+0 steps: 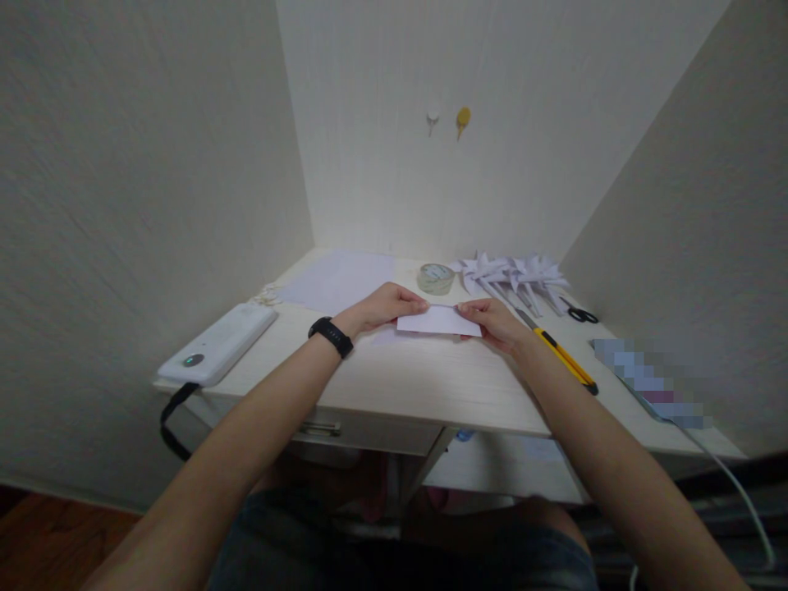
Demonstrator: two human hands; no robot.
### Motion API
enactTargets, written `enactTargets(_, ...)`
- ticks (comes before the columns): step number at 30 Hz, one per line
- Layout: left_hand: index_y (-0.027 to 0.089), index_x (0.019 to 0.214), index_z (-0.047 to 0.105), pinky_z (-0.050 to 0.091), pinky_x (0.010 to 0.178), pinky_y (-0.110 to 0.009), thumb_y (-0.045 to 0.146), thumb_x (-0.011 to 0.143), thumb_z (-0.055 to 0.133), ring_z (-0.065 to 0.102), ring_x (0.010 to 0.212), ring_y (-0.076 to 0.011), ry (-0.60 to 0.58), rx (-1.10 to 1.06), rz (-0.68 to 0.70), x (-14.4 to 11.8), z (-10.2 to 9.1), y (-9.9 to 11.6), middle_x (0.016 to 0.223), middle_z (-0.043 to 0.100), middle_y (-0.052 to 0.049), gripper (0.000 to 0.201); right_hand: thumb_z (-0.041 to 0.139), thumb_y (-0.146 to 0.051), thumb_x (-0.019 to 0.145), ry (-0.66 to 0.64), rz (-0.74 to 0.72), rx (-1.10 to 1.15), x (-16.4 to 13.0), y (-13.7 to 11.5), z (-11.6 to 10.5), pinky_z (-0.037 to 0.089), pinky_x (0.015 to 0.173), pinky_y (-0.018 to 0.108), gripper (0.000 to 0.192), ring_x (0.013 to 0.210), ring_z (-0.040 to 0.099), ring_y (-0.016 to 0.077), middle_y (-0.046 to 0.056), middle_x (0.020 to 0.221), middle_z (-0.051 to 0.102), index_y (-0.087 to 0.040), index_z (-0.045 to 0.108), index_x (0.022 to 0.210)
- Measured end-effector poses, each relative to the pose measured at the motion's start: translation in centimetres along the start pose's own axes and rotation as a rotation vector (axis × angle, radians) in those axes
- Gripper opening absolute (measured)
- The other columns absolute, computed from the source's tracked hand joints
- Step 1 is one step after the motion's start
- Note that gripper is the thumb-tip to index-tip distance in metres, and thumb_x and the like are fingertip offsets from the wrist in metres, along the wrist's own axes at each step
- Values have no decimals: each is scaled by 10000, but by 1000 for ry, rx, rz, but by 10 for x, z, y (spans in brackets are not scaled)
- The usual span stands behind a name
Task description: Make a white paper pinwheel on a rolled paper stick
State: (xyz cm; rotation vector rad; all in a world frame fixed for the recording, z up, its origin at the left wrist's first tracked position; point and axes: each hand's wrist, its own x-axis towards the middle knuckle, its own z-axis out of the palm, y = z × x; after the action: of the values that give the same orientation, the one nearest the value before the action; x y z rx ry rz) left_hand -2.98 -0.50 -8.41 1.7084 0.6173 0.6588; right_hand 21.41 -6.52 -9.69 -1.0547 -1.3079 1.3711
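Note:
A small white piece of paper point(438, 320), seemingly folded, is held between both hands above the middle of the desk. My left hand point(394, 305) pinches its left end, thumb along the top edge. At the right end, my right hand point(490, 318) grips it with the thumb on top; some fingers are hidden behind the paper. Just beyond the hands stands a roll of clear tape point(435, 279). To the right of my right hand lies a yellow and black utility knife point(565, 359).
Several white paper pinwheels point(514, 275) lie at the back right, near black-handled scissors point(580, 313). White sheets point(337, 279) cover the back left. A white device point(218, 345) with a black strap sits at the left edge; a cabled, blurred device point(649, 382) lies right.

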Motion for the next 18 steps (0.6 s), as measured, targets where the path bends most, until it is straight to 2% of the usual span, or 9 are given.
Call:
enactTargets(6,99,815,758,388,562,-237,393,739,775,532,632,-112,14,-25,-26,0,3,-2,754,690,-67,304,902,-403,568,-13,1,-10,-1,0,1,494,485,231,362,533,551,105,33,623,661,-117,775,751)
enactTargets(12,92,866,771,396,592,-233,280,724,792,554,652,-107,35,-43,-40,1,1,-5,809,720,-93,237,907,-381,547,16,-1,-20,0,1,-1,479,505,241,382,552,554,110,31,648,689,-133,792,813)
enactTargets(18,102,904,774,406,615,-239,279,735,789,573,681,-115,4,-62,-25,1,0,-3,851,733,-98,245,899,-367,573,28,-17,-36,2,5,-5,486,566,256,365,607,591,128,59,736,741,-149,799,848)
